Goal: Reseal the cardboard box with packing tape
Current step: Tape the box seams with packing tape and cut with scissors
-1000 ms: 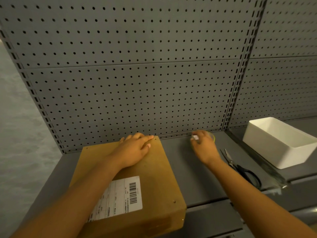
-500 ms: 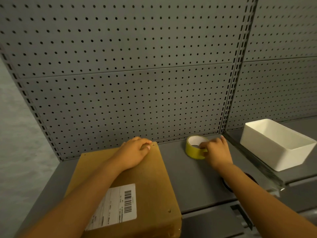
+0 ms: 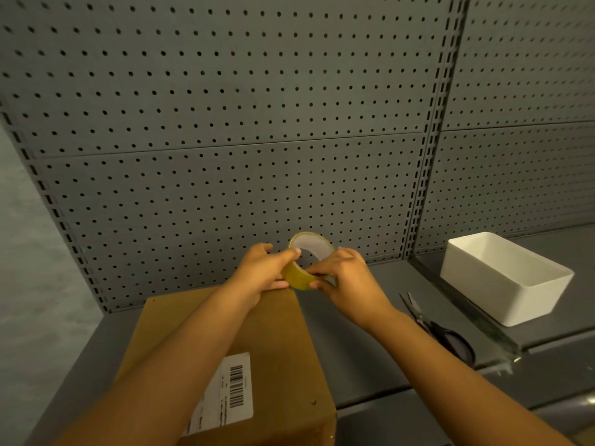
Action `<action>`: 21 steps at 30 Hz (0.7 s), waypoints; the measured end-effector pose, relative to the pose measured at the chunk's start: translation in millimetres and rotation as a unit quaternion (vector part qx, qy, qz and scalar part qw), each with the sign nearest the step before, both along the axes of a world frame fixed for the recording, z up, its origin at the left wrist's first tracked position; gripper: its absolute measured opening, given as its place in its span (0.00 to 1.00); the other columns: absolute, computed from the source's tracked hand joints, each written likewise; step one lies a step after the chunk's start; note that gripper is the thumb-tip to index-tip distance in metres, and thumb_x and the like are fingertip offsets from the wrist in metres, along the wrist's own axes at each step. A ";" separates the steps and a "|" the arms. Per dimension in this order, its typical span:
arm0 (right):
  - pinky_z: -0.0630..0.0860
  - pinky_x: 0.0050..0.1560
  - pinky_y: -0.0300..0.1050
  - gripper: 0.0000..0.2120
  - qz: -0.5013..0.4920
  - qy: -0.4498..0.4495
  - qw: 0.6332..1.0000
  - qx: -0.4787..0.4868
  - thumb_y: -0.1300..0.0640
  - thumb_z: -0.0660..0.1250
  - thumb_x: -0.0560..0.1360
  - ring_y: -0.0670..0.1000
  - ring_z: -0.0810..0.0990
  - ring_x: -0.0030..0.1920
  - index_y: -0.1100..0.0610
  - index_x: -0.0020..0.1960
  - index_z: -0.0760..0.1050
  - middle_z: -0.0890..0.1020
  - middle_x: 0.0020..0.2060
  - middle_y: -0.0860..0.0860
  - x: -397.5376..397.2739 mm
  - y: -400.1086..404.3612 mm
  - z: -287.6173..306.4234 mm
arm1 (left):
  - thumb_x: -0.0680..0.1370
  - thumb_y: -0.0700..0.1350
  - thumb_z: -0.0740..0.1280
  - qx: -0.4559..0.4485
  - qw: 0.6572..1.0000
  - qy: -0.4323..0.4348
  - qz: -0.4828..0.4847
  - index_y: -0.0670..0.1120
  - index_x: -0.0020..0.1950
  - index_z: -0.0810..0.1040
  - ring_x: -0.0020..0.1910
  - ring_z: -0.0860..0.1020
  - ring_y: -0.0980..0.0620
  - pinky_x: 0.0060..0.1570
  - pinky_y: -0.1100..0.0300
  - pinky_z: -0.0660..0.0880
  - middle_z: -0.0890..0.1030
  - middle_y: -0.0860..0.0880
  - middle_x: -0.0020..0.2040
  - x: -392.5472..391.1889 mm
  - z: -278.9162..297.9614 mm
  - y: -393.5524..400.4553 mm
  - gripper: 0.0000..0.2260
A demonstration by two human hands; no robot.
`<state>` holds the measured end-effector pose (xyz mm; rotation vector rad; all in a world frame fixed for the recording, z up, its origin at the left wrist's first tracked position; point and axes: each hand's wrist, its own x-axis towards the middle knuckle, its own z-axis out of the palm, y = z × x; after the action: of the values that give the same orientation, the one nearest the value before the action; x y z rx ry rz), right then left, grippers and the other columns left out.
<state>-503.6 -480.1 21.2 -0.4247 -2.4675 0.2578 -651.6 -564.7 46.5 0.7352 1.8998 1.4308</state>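
Head view shows us a grey shelf (image 3: 360, 358) backed by a grey pegboard wall (image 3: 225, 123), and we go across it from left to right. On the near left of the shelf lies the cardboard box (image 3: 283, 346), flat and closed, its brown top facing up, with a white shipping label (image 3: 225, 394) carrying barcodes stuck on the near part of that top. Our two forearms reach out over the box toward the far side. Above the box's far right corner we see the left hand (image 3: 260, 272), its fingers curled round the left side of the roll of tape (image 3: 302, 275), thumb on the upper rim and fingers under the lower edge. The roll is yellowish with a white inner core, lifted clear of the shelf and tilted so that its open ring faces us and upward; it hangs between the two hands, in front of the pegboard. The right hand (image 3: 347, 281) grips the roll's right side, fingertips pinching at the lower outer band near the left hand's fingers; whether a loose tape end is caught there we cannot tell. Further right, on the shelf, lies a pair of scissors (image 3: 441, 333) with dark handles near us and blades pointing far. On the far right stands a white rectangular bin (image 3: 502, 297), open at the top, on the neighbouring shelf section.
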 end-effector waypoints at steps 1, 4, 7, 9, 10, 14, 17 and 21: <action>0.66 0.60 0.43 0.09 0.015 0.008 0.999 -0.031 0.56 0.71 0.73 0.49 0.76 0.50 0.50 0.53 0.83 0.84 0.45 0.47 0.9 -2.7 1.1 | 0.73 0.50 0.73 0.013 1.000 -0.010 -0.004 0.46 0.75 0.61 0.54 0.80 0.48 0.49 0.56 0.80 0.78 0.42 0.59 -3.0 0.6 -2.3 0.34; 0.70 0.52 0.37 0.06 0.023 0.094 0.981 -0.167 0.50 0.67 0.76 0.43 0.74 0.51 0.50 0.50 0.80 0.80 0.46 0.43 4.2 -8.2 6.3 | 0.72 0.48 0.74 0.042 0.996 0.069 -0.026 0.47 0.73 0.63 0.55 0.78 0.51 0.55 0.56 0.76 0.79 0.47 0.58 -7.1 3.9 -11.8 0.33; 0.69 0.51 0.37 0.09 -0.048 0.171 0.956 -0.235 0.50 0.64 0.78 0.44 0.73 0.53 0.53 0.54 0.75 0.75 0.51 0.45 0.2 -3.2 12.2 | 0.71 0.46 0.75 0.059 0.980 0.175 -0.076 0.50 0.72 0.64 0.58 0.77 0.52 0.57 0.58 0.73 0.78 0.51 0.58 -6.3 9.5 -20.4 0.33; 0.70 0.56 0.40 0.16 -0.044 0.150 0.944 -0.291 0.48 0.63 0.78 0.45 0.72 0.58 0.53 0.63 0.71 0.72 0.58 0.46 -4.1 -0.7 18.1 | 0.70 0.43 0.76 0.063 0.964 0.221 -0.131 0.51 0.72 0.64 0.57 0.77 0.54 0.55 0.63 0.74 0.77 0.52 0.59 -4.3 11.4 -24.2 0.34; 0.70 0.58 0.41 0.18 -0.030 0.130 0.939 -0.317 0.47 0.62 0.79 0.45 0.71 0.59 0.53 0.66 0.70 0.71 0.60 0.46 -5.4 -0.7 20.7 | 0.70 0.42 0.76 0.064 0.956 0.243 -0.154 0.52 0.72 0.64 0.57 0.77 0.56 0.54 0.67 0.74 0.76 0.53 0.59 -2.6 12.1 -25.9 0.34; 0.74 0.48 0.43 0.14 0.026 0.045 0.935 -0.350 0.46 0.62 0.79 0.49 0.78 0.50 0.53 0.58 0.75 0.79 0.50 0.51 -5.9 -2.5 23.6 | 0.70 0.42 0.76 0.068 0.924 0.323 -0.193 0.56 0.71 0.65 0.58 0.73 0.61 0.49 0.79 0.69 0.76 0.58 0.60 2.9 16.6 -32.4 0.34; 0.72 0.41 0.44 0.12 0.029 0.044 0.937 -0.345 0.47 0.65 0.77 0.48 0.76 0.41 0.56 0.51 0.75 0.79 0.42 0.53 -5.4 -1.7 24.2 | 0.71 0.44 0.75 0.066 0.910 0.355 -0.206 0.58 0.71 0.65 0.60 0.71 0.61 0.52 0.77 0.67 0.73 0.59 0.62 4.0 16.9 -36.9 0.33; 0.69 0.36 0.43 0.12 0.001 0.073 0.937 -0.343 0.49 0.69 0.75 0.47 0.73 0.34 0.57 0.42 0.73 0.77 0.35 0.51 -5.0 -0.8 24.8 | 0.69 0.52 0.76 0.050 0.936 0.309 -0.161 0.55 0.74 0.62 0.65 0.67 0.58 0.62 0.62 0.66 0.65 0.56 0.68 -2.8 13.1 -37.1 0.37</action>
<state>-508.6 -480.8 46.0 -0.6567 -2.1703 1.1231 -654.4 -601.9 59.6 1.6160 2.0218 1.1718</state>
